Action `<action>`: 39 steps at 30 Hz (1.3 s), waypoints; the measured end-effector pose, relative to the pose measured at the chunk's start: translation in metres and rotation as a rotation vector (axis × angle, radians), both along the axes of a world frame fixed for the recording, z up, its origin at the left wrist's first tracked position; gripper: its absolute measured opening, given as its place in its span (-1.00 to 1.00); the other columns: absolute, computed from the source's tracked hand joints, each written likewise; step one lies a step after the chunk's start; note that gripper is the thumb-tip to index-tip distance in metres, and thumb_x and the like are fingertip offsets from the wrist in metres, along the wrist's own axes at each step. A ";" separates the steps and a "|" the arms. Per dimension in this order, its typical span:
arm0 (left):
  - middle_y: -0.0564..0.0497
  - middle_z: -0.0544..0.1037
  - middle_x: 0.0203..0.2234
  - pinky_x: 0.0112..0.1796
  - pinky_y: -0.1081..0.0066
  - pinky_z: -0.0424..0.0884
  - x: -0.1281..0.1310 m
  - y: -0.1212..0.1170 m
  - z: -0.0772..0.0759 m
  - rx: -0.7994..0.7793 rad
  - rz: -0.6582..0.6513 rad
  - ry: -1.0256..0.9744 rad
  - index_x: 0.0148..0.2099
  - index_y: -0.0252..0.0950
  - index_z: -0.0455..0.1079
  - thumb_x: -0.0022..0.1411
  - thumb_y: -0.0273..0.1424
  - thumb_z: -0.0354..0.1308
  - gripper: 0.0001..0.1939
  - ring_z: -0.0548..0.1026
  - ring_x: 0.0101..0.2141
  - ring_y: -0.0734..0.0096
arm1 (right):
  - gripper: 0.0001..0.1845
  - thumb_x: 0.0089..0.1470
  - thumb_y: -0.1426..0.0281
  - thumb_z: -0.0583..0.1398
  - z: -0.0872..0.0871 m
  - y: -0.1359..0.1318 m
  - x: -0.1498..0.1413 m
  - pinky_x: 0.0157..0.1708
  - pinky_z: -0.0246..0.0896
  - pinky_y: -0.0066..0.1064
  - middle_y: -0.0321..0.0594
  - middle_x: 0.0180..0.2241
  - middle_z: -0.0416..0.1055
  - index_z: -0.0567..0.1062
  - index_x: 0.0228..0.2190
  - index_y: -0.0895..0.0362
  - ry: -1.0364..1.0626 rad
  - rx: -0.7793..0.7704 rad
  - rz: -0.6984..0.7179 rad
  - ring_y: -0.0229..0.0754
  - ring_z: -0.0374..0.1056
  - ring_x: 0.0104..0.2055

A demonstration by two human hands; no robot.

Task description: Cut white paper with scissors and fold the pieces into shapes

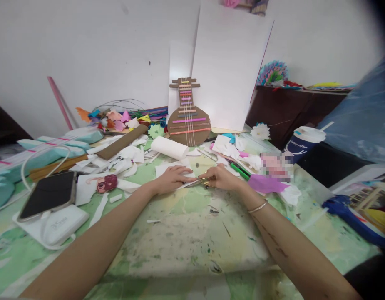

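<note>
White paper sheet (161, 170) is lying beneath the flattened left hand (172, 179), right hand (225, 177) gripping gold metal scissors (204, 179) pointing toward it.

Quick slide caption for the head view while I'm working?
Left hand on white paper, right hand gripping a gold-coloured tool, brown model lute standing behind.

The phone (48, 193) lies on the power bank (65, 221), left side of the table (186, 241). The paper roll (170, 148) lies behind the left hand (172, 180); the lute (189, 123) stands behind the roll. The cup (301, 145) stands right.
</note>
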State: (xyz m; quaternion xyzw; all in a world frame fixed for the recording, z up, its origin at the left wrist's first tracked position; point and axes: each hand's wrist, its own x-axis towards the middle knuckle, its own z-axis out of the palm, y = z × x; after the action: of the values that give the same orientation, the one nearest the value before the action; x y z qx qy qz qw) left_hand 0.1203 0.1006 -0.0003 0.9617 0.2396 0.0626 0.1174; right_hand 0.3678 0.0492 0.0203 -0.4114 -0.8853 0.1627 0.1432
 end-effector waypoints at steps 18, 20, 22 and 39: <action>0.17 0.16 0.18 0.09 0.14 -0.07 0.000 0.003 -0.003 -0.006 -0.003 0.001 0.15 0.21 0.17 0.31 -0.38 -0.20 -0.56 0.09 0.14 0.16 | -0.84 -0.10 0.46 0.23 -0.004 -0.004 -0.007 -0.25 -0.17 -0.42 -0.42 -0.59 0.31 0.39 -0.37 0.16 0.013 0.012 -0.079 -0.34 0.19 -0.49; 0.16 0.16 0.18 0.09 0.13 -0.07 0.000 0.003 -0.004 0.000 -0.007 0.003 0.15 0.21 0.16 0.32 -0.37 -0.21 -0.56 0.09 0.15 0.17 | -0.88 -0.10 0.46 0.22 -0.004 -0.002 -0.006 -0.29 -0.16 -0.44 -0.41 -0.59 0.31 0.41 -0.40 0.17 0.031 0.002 -0.067 -0.34 0.18 -0.50; 0.15 0.16 0.18 0.09 0.13 -0.07 0.000 0.004 -0.003 0.004 -0.013 0.009 0.16 0.21 0.15 0.33 -0.36 -0.22 -0.56 0.08 0.15 0.18 | -0.91 -0.09 0.47 0.20 -0.004 -0.001 -0.005 -0.33 -0.16 -0.46 -0.39 -0.58 0.34 0.42 -0.42 0.17 0.047 -0.013 -0.055 -0.34 0.18 -0.50; 0.15 -0.11 0.28 0.11 -0.11 -0.27 -0.001 0.001 0.006 -0.044 0.013 0.149 0.21 0.24 -0.02 0.36 -0.30 -0.29 -0.57 -0.16 0.25 0.16 | -0.84 -0.14 0.51 0.20 -0.005 -0.005 -0.014 -0.23 -0.20 -0.39 -0.43 -0.60 0.31 0.40 -0.40 0.13 0.004 0.014 -0.092 -0.33 0.20 -0.50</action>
State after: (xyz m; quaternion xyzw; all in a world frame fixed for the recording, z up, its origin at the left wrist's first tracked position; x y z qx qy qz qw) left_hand 0.1194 0.1015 0.0055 0.9593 0.2554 -0.0137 0.1196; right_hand 0.3540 0.0443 0.0151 -0.4505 -0.8663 0.1504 0.1550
